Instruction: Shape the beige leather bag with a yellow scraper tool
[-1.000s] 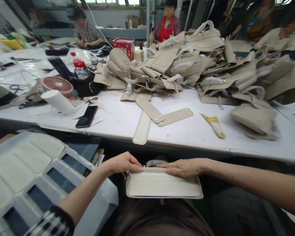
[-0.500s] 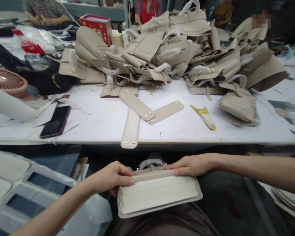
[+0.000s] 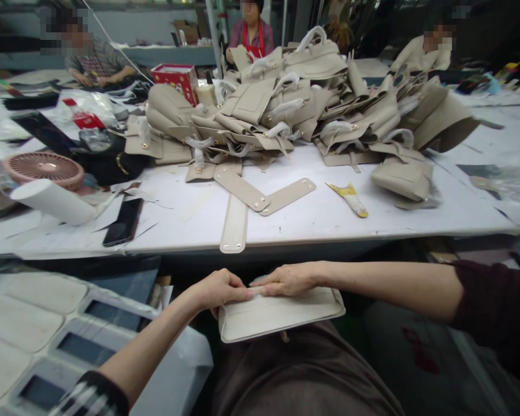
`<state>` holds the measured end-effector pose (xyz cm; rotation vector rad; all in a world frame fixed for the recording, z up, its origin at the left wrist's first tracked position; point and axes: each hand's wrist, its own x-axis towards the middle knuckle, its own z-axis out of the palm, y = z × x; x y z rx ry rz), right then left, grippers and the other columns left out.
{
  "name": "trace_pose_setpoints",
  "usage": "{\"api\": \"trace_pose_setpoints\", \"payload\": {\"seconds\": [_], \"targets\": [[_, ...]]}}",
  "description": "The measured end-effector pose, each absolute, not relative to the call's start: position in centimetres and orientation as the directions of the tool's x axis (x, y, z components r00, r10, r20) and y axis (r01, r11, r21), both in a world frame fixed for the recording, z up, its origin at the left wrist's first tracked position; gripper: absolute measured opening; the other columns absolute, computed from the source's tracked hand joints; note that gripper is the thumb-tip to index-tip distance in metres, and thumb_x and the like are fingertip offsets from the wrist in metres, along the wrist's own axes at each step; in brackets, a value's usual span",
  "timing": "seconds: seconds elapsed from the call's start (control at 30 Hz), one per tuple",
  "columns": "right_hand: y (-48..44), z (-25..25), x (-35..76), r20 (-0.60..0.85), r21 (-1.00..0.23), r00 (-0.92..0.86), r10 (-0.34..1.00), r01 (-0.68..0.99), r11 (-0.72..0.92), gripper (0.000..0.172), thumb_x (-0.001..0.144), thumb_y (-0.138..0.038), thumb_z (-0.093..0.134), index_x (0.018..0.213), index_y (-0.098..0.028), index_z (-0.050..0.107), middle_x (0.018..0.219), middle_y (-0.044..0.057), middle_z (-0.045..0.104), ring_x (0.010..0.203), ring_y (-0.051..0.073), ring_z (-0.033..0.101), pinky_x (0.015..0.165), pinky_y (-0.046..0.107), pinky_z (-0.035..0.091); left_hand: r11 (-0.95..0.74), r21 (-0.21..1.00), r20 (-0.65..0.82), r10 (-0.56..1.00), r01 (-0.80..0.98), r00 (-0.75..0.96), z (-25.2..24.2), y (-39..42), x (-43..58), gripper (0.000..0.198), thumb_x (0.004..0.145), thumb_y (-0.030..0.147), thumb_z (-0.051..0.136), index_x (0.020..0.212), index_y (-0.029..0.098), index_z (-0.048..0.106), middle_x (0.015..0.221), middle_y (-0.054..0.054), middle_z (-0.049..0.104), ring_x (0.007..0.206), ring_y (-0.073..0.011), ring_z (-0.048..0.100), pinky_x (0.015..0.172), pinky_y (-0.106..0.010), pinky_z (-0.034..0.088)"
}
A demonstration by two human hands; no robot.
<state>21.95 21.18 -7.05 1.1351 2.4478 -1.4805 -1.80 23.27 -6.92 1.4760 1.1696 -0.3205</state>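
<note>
Steadying pale cream, boxy leather-look bag (image 3: 281, 316) over dark-clad lap (image 3: 303, 375), below near edge of white table (image 3: 190, 231) | left hand (image 3: 225, 289) pinching upper rim | right hand (image 3: 288, 279) along it, probably bracing; hidden fingers' grip unclear

**Round pink plastic fan (image 3: 45, 166) far left of the fingers (image 3: 239, 293)**

On the white-topped table (image 3: 190, 231) beyond the fingers, a flat black rectangular phone (image 3: 123, 222) lies to their left. Farther left, a white cylindrical roll (image 3: 52, 201) lies just in front of the fan. Well beyond them, leftward, stands a red patterned rectangular box (image 3: 175, 80); farther back, straight ahead, a person in a red apron (image 3: 252, 49).
</note>
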Motion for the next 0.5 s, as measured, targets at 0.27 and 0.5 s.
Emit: {"api": "trace_pose_setpoints", "payload": {"seconds": [0.27,0.5], "targets": [[15.8,-7.7,26.1,-0.025,-0.896,-0.133,0.991,0.442,0.036,0.042,0.089,-0.044,0.058,0.127,-0.026,0.064,0.143,0.007,0.052,0.137,0.027,0.038,0.117,0.045,0.023,-0.323,0.491,-0.157,0.88,0.809,0.447,-5.1,19.1,-0.8,0.034,0.079,0.046,0.066,0.105,0.024,0.067,0.114,-0.005,0.066,0.106,-0.0267,0.058,0.09,-0.037,0.045],[5.6,-16.5,26.9,-0.64,-0.763,0.405,0.653,-0.438,-0.476,0.047,0.088,-0.06,0.047,0.081,-0.016,0.06,0.076,0.013,0.065,0.072,0.027,0.066,0.069,0.046,0.055,-0.435,0.686,0.045,0.825,0.583,0.563,-4.7,12.5,6.0,0.008,0.086,0.03,0.064,0.083,0.023,0.063,0.092,-0.001,0.063,0.093,-0.0216,0.057,0.085,-0.036,0.041]]}}
